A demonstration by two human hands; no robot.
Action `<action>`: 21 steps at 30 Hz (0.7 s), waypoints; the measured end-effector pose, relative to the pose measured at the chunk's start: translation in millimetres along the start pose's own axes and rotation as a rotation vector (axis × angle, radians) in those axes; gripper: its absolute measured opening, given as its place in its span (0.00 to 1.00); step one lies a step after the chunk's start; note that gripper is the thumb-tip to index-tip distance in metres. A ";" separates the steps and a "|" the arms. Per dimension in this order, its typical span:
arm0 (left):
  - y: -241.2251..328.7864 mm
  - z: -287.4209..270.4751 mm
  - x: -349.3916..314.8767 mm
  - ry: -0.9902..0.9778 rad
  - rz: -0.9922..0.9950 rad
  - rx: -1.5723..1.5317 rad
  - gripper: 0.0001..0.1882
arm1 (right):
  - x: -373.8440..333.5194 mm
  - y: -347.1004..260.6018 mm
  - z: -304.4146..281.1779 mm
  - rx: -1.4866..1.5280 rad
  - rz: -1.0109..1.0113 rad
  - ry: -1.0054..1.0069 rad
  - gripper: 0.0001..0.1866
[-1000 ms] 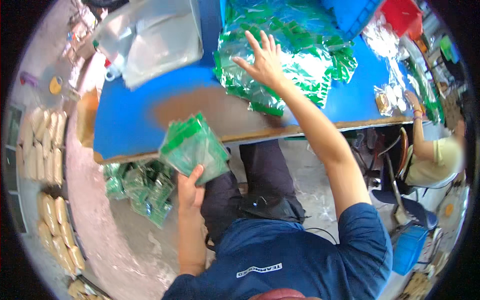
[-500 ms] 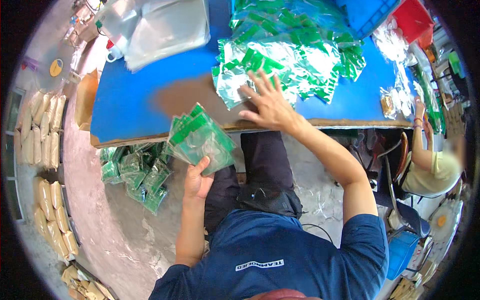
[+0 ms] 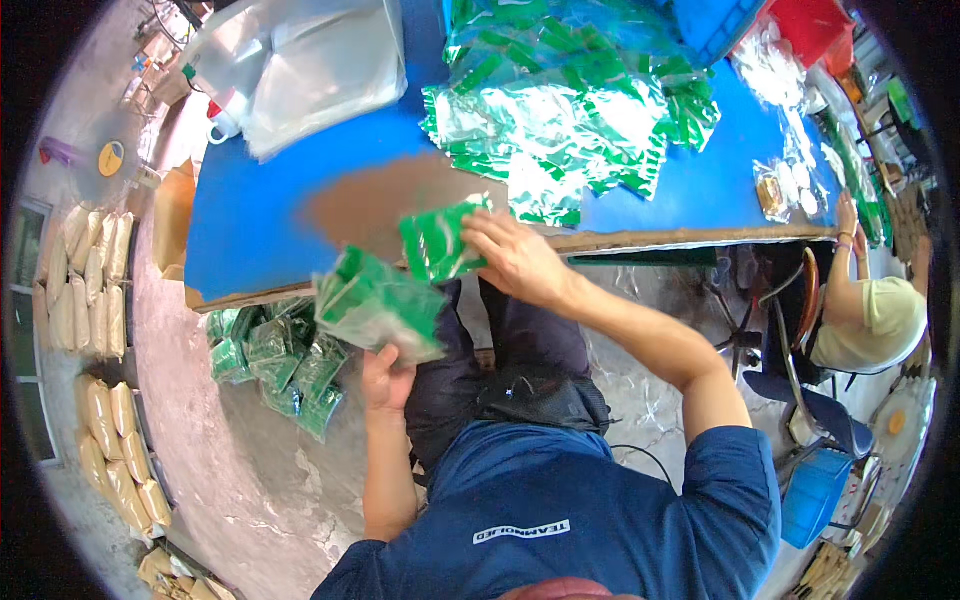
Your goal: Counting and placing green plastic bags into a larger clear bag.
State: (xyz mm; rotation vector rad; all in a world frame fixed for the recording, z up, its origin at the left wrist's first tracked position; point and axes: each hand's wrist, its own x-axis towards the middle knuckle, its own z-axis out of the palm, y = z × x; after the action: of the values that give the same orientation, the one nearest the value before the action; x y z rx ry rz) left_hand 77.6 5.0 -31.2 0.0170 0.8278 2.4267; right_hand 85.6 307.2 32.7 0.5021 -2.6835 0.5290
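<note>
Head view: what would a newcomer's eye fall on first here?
Probably the shiny spread of green-and-clear bags across the far middle of the blue table. Next, near its front edge, the right hand holds a green packet beside the stack in the left hand. More green packets are piled below the table's near left edge.

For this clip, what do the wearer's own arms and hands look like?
Left hand and right hand are ungloved, with no watch or bracelet showing. Both forearms are bare below short navy sleeves, part of a navy shirt.
</note>
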 end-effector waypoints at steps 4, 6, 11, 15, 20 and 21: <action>5.5 51.4 9.0 -0.041 -0.025 -0.142 0.36 | 12.1 -67.2 -5.6 1.408 0.689 0.270 0.17; -7.7 36.3 19.4 0.031 -0.027 -0.102 0.31 | 21.3 -67.1 -8.3 1.293 0.752 -0.139 0.26; -21.2 43.3 27.2 0.096 -0.052 0.036 0.32 | 66.3 17.0 -24.4 0.424 0.617 0.191 0.23; -23.0 52.6 20.9 0.014 -0.134 -0.189 0.33 | 57.7 97.0 -26.3 -0.482 0.543 0.245 0.33; -14.5 37.3 15.9 -0.133 -0.168 -0.350 0.37 | 20.8 43.1 -8.2 -0.323 0.262 0.010 0.28; -13.4 51.3 20.5 -0.161 -0.178 -0.346 0.35 | 14.7 31.3 -11.3 -0.146 0.210 0.004 0.23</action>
State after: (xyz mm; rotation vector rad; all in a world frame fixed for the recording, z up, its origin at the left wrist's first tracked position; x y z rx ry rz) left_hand 76.9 53.0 -0.7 0.0065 0.3173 2.3305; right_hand 63.2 335.1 39.3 0.1795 -2.7606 0.3847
